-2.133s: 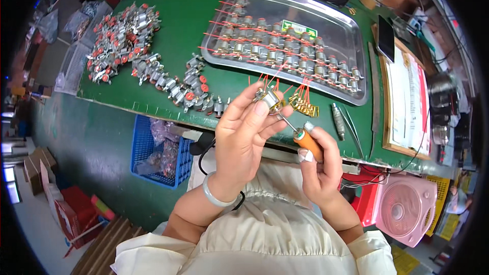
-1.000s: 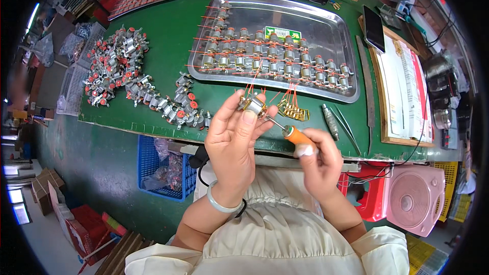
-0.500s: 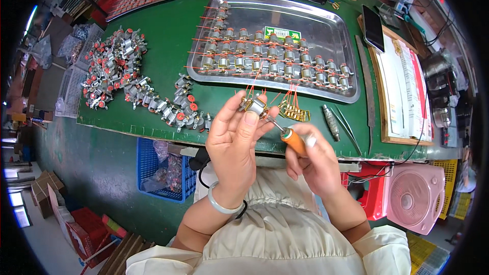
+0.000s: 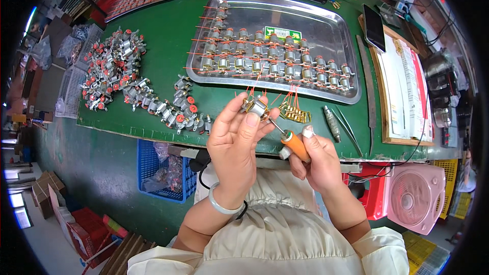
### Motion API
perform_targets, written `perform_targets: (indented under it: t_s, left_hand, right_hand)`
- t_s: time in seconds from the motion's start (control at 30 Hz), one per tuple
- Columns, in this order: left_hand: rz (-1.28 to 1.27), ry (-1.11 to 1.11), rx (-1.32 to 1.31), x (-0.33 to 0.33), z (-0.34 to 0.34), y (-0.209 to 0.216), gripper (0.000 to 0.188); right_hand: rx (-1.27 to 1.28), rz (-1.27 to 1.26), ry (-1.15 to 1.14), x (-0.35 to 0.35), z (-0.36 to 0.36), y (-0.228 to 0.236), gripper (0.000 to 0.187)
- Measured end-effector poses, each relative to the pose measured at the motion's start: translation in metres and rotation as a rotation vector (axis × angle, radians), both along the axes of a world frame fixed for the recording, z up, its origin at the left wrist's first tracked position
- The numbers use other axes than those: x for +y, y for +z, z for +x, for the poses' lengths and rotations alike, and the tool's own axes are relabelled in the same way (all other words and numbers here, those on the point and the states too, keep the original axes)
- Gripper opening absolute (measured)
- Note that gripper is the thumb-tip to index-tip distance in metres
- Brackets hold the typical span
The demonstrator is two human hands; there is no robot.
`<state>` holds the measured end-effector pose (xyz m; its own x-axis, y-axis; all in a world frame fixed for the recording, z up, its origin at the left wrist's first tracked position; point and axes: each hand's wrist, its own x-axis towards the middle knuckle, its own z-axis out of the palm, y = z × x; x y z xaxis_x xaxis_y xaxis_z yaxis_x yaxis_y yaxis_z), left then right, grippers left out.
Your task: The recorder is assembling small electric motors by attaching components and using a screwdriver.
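The left hand point(image 4: 235, 140) has its grip pinched on a silver part point(image 4: 257, 106) over the desk point(image 4: 163, 18); the right hand point(image 4: 322, 162) grips an orange-handled screwdriver point(image 4: 297, 146) aimed at it; this one seems unfinished, wired rows point(image 4: 273, 66) in the tray point(image 4: 326, 23) look done, the loose heap point(image 4: 116, 66) remains.

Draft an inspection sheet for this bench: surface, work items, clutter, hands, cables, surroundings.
Surface: green table, largely covered to left, centre and right.
Work items: metal part and screwdriver in hand; rows of similar parts in steel tray; loose heap at left; gold clips with red wires before the tray.
Clutter: tweezers, grey tool, phone, papers on a board, all at right.
Hands: left grips the metal part; right grips the screwdriver, shaft toward the part, tip contact unclear.
Cables: thin cables below the table's right front edge.
Surroundings: blue basket lower left, pink fan lower right.
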<state>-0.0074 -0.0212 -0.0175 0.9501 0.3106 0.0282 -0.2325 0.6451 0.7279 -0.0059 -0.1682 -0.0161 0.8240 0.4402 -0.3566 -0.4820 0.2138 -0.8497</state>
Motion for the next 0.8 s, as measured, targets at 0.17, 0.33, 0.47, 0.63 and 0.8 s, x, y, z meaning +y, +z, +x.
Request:
perform_targets:
  t_s: [0.17, 0.33, 0.47, 0.63, 0.8]
  left_hand:
    - [0.017, -0.015, 0.029, -0.002, 0.0, 0.0, 0.035]
    - [-0.023, -0.055, 0.047, -0.002, 0.0, 0.001, 0.035]
    - [-0.031, -0.098, 0.028, 0.004, 0.001, -0.001, 0.034]
    - [0.497, -0.289, -0.07, 0.0, 0.004, -0.01, 0.03]
    - [0.943, -0.378, -0.111, -0.004, 0.007, -0.017, 0.029]
  right_hand:
    - [0.067, 0.078, -0.098, 0.009, 0.002, 0.008, 0.038]
    - [-0.08, -0.121, 0.061, -0.008, 0.006, 0.013, 0.038]
    - [-0.399, -0.125, -0.306, -0.022, 0.012, 0.02, 0.016]
    - [-0.945, -0.266, -0.228, -0.052, 0.028, 0.041, 0.035]
    - [-1.002, -0.437, -0.278, -0.029, 0.029, 0.049, 0.048]
